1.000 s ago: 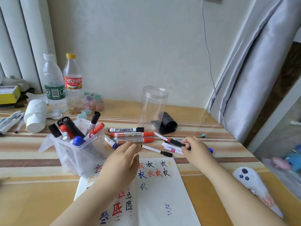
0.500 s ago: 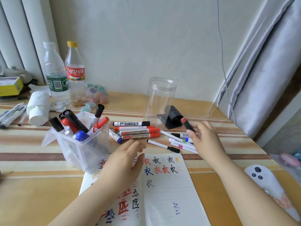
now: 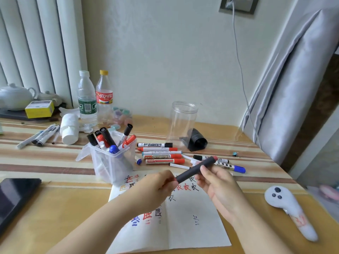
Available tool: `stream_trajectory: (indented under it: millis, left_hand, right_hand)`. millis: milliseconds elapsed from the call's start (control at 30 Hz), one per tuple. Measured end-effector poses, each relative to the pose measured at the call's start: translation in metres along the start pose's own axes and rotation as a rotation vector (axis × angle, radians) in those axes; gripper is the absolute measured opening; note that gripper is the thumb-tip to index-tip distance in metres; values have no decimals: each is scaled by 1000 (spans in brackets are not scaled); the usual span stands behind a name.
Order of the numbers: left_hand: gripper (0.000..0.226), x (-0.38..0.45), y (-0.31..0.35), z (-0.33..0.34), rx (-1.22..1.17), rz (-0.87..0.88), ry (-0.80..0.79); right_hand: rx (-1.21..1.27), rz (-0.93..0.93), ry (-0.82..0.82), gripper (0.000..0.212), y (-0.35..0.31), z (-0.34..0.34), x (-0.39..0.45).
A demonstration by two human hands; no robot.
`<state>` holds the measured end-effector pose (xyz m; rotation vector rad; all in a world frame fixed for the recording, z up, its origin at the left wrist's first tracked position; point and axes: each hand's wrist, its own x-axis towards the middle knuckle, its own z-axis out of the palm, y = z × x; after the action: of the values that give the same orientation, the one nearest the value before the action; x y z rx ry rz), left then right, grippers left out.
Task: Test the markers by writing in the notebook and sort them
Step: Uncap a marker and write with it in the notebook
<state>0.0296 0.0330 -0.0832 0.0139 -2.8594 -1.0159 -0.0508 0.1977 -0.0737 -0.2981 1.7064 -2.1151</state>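
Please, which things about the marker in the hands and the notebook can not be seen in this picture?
- Black marker, head view: lower end hidden inside the left hand; the right hand covers part of the barrel.
- Notebook: upper writing hidden by both hands; bottom cut by the frame edge.

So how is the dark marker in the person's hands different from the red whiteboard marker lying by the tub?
The dark marker has a black barrel with a red end; the red whiteboard marker has a white printed barrel with red ends. The dark marker is held tilted above the notebook by the left hand and right hand; the whiteboard marker lies flat on the table. Both look capped.
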Motion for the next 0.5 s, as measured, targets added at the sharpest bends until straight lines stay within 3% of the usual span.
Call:
stream_trajectory:
  millis: [67,133,267,367,500]
  left_hand:
    - [11,-9,-5,1,-10,-35,-9]
    - [9,-16,-10,1,83,-46,5]
    - [10,-25,-13,0,190,-27,-48]
    - [13,-32,-8,-1,217,11,-101]
    - [23,-40,-11,-1,225,20,-128]
  right_hand:
    - [-241,28,-9,17,1,3,-9]
    - [-713,-100,-4,21,5,1,-16]
    - [-1539,-944,0,11,14,5,-21]
    - [-1737,-1142,-172,41,35,16,-15]
    - [-1753,-1189,-265,36,59,24,-10]
